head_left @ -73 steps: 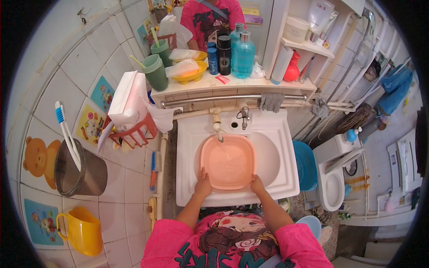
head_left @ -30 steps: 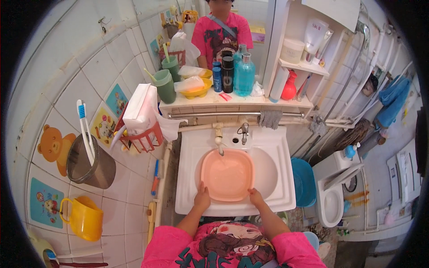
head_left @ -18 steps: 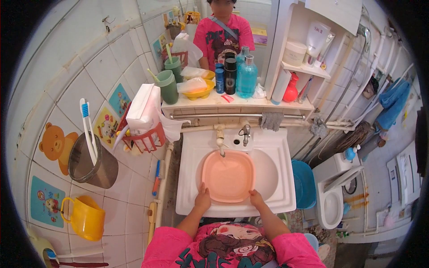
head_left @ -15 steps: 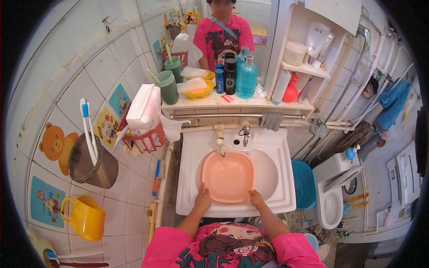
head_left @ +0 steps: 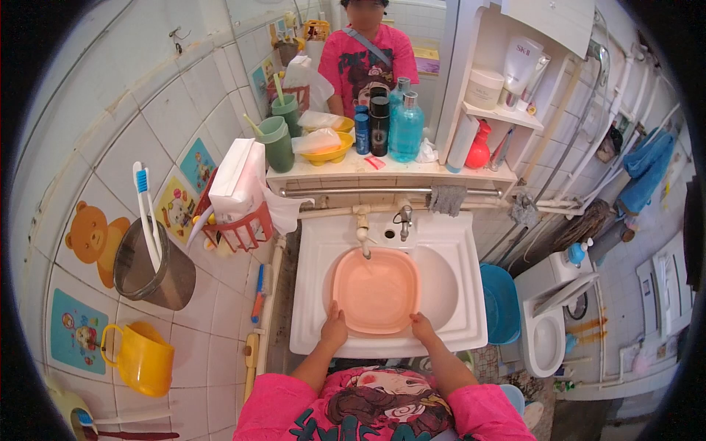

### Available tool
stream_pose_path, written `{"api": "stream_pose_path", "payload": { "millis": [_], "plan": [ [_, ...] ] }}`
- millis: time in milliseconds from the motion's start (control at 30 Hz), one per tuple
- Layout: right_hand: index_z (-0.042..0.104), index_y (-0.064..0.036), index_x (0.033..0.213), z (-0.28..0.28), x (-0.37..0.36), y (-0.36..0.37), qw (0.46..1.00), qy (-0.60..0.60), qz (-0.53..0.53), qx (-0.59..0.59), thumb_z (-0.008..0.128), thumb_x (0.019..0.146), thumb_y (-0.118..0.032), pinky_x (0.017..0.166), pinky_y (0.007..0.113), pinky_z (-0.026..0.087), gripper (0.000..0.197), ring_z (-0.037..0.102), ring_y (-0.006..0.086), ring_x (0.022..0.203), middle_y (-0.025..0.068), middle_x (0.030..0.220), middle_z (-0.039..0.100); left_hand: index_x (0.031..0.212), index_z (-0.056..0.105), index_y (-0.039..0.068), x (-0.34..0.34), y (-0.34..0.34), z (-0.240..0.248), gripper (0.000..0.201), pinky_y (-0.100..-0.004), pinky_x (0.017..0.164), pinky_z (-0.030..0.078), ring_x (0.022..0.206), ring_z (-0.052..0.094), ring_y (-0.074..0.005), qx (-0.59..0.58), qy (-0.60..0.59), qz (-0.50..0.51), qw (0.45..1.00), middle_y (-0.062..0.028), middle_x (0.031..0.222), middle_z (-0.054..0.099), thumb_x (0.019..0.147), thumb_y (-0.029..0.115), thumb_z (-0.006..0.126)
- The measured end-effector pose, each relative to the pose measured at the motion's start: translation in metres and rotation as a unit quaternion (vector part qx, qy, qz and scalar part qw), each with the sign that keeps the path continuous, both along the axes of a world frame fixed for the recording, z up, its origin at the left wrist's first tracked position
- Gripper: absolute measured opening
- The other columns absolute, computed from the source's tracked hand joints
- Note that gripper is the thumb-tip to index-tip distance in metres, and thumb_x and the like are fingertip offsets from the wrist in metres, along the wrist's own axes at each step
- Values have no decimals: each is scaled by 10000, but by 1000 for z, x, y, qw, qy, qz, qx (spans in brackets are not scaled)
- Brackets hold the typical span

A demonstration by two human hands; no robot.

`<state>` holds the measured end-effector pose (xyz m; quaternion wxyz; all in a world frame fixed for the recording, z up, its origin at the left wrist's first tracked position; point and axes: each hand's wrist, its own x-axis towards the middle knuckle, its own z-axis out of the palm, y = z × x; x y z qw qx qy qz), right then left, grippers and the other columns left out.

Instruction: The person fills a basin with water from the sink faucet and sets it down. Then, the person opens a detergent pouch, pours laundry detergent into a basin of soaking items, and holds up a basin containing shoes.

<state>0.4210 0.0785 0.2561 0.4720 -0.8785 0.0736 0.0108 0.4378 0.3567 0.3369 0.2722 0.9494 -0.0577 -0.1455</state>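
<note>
A peach plastic basin (head_left: 377, 326) sits in the left part of the white sink (head_left: 445, 287), below the tap (head_left: 364, 234). Its inside looks smooth and pale; I cannot tell for sure whether water is in it. My left hand (head_left: 334, 328) is closed on the basin's near left rim, thumb pointing up along the edge. At the near right rim, my right hand (head_left: 423, 328) grips with its fingers curled. Both forearms reach forward from pink sleeves.
A mirror shelf (head_left: 338, 174) behind the sink carries bottles, a green cup and a yellow soap dish. On the left wall hang a red tissue basket (head_left: 239, 234), a toothbrush cup (head_left: 165, 287) and a yellow mug (head_left: 147, 360). A blue tub (head_left: 501, 305) and toilet (head_left: 546, 342) stand right.
</note>
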Motion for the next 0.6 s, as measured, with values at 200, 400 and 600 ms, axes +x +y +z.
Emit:
{"api": "stream_pose_path", "payload": {
  "millis": [200, 400, 600],
  "plan": [
    [504, 35, 1064, 16, 0, 6, 998, 30, 8, -62, 433, 784, -46, 764, 290, 419, 300, 551, 269, 901, 192, 945, 572, 1219, 312, -77, -1, 4, -16, 380, -324, 993, 267, 1252, 203, -310, 40, -53, -8, 998, -202, 1363, 156, 881, 94, 279],
    [366, 31, 1219, 28, -1, 8, 997, 73, -28, -28, 448, 797, -94, 846, 339, 393, 448, 503, 319, 1009, 244, 1075, 517, 1259, 250, -69, 0, 5, -25, 422, -307, 1005, 236, 1255, 204, -288, 36, -47, -8, 998, -193, 1366, 154, 900, 153, 254],
    [421, 19, 1167, 39, 1, 9, 996, 91, 1, 23, 451, 804, -122, 830, 336, 396, 390, 497, 322, 1021, 226, 1052, 537, 1255, 255, -74, 0, 8, -38, 428, -313, 1005, 237, 1248, 217, -301, -30, -74, 28, 996, -202, 1360, 167, 899, 163, 263]
  ]
}}
